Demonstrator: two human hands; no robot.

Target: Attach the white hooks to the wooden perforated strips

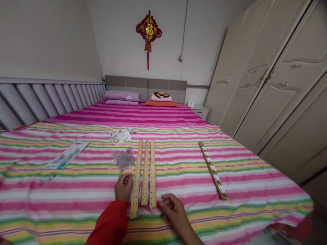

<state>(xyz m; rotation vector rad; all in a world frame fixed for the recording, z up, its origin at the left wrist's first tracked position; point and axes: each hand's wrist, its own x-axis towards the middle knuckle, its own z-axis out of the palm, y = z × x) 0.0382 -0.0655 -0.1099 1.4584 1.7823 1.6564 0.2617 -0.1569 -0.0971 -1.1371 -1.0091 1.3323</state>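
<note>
Three wooden strips dotted with small holes lie side by side: a left strip [137,180], a middle strip [145,173] and a right strip [152,173]. My left hand [124,188], in a red sleeve, rests close beside the left strip with its fingers curled closed; whatever they hold, if anything, is hidden. Beyond it is a pile of small clear plastic pieces [123,158]. My right hand [174,210] hovers near the lower end of the right strip, slightly blurred. Its fingers are loosely bent, the thumb stands apart, and nothing shows between them.
A wooden strip with several white round pieces [213,168] lies to the right on the striped bed sheet [178,173]. Flat packaging [66,155] and a thin wire-like bundle [47,178] lie left. More clear packaging [122,135] sits farther back. A wardrobe [270,85] stands right.
</note>
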